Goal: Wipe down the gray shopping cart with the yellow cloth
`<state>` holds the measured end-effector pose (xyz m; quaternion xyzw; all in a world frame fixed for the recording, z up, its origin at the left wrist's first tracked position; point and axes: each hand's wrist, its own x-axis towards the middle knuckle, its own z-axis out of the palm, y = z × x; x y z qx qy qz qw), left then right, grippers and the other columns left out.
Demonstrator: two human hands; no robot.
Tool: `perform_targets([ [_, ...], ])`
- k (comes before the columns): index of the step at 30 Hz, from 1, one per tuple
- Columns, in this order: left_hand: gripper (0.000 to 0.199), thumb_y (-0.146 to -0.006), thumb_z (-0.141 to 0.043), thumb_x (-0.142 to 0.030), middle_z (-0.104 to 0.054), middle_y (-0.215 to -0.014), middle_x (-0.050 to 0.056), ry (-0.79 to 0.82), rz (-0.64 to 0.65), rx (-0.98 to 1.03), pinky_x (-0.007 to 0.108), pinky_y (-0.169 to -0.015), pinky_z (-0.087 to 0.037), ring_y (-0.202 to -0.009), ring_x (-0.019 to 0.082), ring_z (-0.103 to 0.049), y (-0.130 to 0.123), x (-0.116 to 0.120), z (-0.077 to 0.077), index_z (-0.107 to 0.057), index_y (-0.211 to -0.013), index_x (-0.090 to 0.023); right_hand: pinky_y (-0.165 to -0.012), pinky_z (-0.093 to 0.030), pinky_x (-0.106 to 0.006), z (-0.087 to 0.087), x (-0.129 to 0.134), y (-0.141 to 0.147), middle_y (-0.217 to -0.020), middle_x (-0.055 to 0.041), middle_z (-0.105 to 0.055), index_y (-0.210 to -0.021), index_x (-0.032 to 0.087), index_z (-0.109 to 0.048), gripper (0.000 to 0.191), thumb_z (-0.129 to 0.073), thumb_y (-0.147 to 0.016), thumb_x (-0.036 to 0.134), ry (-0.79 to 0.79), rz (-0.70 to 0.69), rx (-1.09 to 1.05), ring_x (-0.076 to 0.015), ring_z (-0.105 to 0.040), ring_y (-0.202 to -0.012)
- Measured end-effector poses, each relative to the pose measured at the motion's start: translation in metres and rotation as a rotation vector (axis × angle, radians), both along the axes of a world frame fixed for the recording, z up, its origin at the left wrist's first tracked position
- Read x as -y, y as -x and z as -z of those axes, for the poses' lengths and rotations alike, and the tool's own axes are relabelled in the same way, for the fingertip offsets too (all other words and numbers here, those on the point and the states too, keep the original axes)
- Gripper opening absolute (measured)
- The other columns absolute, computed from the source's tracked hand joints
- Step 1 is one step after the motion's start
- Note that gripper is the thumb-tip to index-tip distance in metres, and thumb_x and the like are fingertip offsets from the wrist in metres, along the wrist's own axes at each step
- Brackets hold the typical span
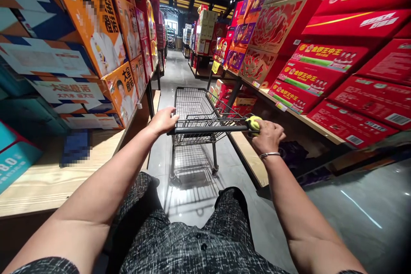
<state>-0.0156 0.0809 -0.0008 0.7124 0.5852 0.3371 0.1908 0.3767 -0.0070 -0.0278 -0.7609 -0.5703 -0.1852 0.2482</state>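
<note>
A black wire shopping cart (192,105) stands in front of me, and its basket looks bare through the mesh. My left hand (163,120) is closed around the left end of the cart's dark handle bar (212,129), thumb and fingertips toward the basket. At the bar's right end, my right hand (269,134) is closed with its fingers curled. A yellow-green piece (254,123) shows between that hand and the bar; its kind cannot be made out. A bracelet (269,154) circles my right wrist.
Orange and white drink cartons (93,21) are stacked on a wooden shelf (96,150) at left. Red boxes (316,68) fill the right shelf, above a low wooden ledge (252,158) close to the cart. A grey tiled aisle (176,62) runs ahead between the displays.
</note>
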Motion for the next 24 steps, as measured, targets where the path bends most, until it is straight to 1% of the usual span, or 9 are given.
perform_targets([
  [2,0.039,-0.090,-0.064,-0.041,-0.072,-0.129,0.012,-0.041,0.129,-0.110,0.043,-0.111,-0.045,-0.123,0.034,-0.065,-0.011,0.020,-0.007,-0.072,-0.121,-0.019,-0.100,-0.039,-0.054,-0.004,-0.004,0.004,-0.120,-0.0160,-0.060,-0.132,0.023,-0.064,0.056,-0.057,-0.077,0.016,-0.010,0.034,-0.045,-0.0362,-0.048,-0.116],
  [4,0.041,-0.094,-0.060,-0.047,-0.073,-0.125,0.012,-0.050,0.230,-0.202,0.044,-0.106,-0.047,-0.117,0.034,-0.067,-0.026,0.040,-0.007,-0.071,-0.124,-0.021,-0.096,-0.043,-0.049,-0.007,-0.009,0.023,-0.115,-0.0164,-0.059,-0.133,0.020,-0.063,0.057,-0.059,-0.076,0.017,0.018,-0.024,-0.077,-0.0327,-0.054,-0.106],
  [6,0.044,-0.094,-0.062,-0.050,-0.074,-0.121,0.013,-0.070,0.276,-0.337,0.045,-0.102,-0.046,-0.112,0.035,-0.067,-0.039,0.055,0.000,-0.069,-0.127,-0.023,-0.091,-0.047,-0.043,-0.010,-0.011,0.054,-0.115,-0.0160,-0.060,-0.133,0.020,-0.064,0.059,-0.060,-0.075,0.015,0.050,-0.170,-0.080,-0.0294,-0.057,-0.098],
  [10,0.049,-0.094,-0.063,-0.049,-0.071,-0.117,0.013,-0.199,0.251,-0.509,0.048,-0.102,-0.039,-0.111,0.036,-0.064,-0.048,0.064,0.018,-0.062,-0.139,-0.028,-0.091,-0.051,-0.036,-0.017,-0.014,0.117,-0.123,-0.0124,-0.062,-0.135,0.024,-0.063,0.064,-0.059,-0.073,0.006,0.066,-0.589,-0.006,-0.0267,-0.059,-0.103],
  [12,0.042,-0.098,-0.057,-0.046,-0.071,-0.112,0.013,-0.219,0.230,-0.505,0.048,-0.099,-0.038,-0.107,0.035,-0.064,-0.044,0.059,0.024,-0.064,-0.136,-0.028,-0.091,-0.052,-0.035,-0.018,-0.018,0.132,-0.124,-0.0100,-0.063,-0.135,0.025,-0.063,0.064,-0.059,-0.074,0.006,0.075,-0.722,0.015,-0.0248,-0.060,-0.103],
  [13,0.039,-0.099,-0.055,-0.045,-0.071,-0.110,0.012,-0.220,0.226,-0.494,0.048,-0.098,-0.038,-0.106,0.035,-0.064,-0.040,0.055,0.025,-0.066,-0.133,-0.028,-0.091,-0.052,-0.034,-0.018,-0.020,0.134,-0.124,-0.0092,-0.063,-0.134,0.026,-0.063,0.062,-0.060,-0.075,0.007,0.081,-0.751,0.018,-0.0240,-0.060,-0.102],
  [16,0.034,-0.100,-0.055,-0.044,-0.071,-0.106,0.010,-0.223,0.223,-0.477,0.047,-0.096,-0.037,-0.102,0.033,-0.064,-0.024,0.042,0.028,-0.069,-0.126,-0.029,-0.091,-0.052,-0.035,-0.016,-0.024,0.114,-0.128,-0.0091,-0.062,-0.132,0.026,-0.065,0.060,-0.060,-0.074,0.008,0.090,-0.698,0.031,-0.0241,-0.060,-0.102],
  [20,0.033,-0.099,-0.056,-0.045,-0.071,-0.107,0.010,-0.280,0.218,-0.512,0.046,-0.096,-0.037,-0.102,0.032,-0.064,0.000,0.027,0.030,-0.070,-0.125,-0.030,-0.091,-0.049,-0.037,-0.013,-0.021,0.058,-0.131,-0.0112,-0.061,-0.132,0.024,-0.067,0.063,-0.059,-0.072,0.007,0.108,-0.468,0.081,-0.0263,-0.059,-0.104],
  [24,0.035,-0.097,-0.058,-0.048,-0.071,-0.109,0.009,-0.286,0.222,-0.513,0.046,-0.099,-0.036,-0.105,0.031,-0.063,0.021,0.013,0.030,-0.070,-0.125,-0.031,-0.093,-0.043,-0.042,-0.011,-0.007,0.011,-0.132,-0.0120,-0.061,-0.132,0.025,-0.066,0.055,-0.059,-0.078,0.014,0.104,-0.262,0.165,-0.0287,-0.057,-0.108],
])
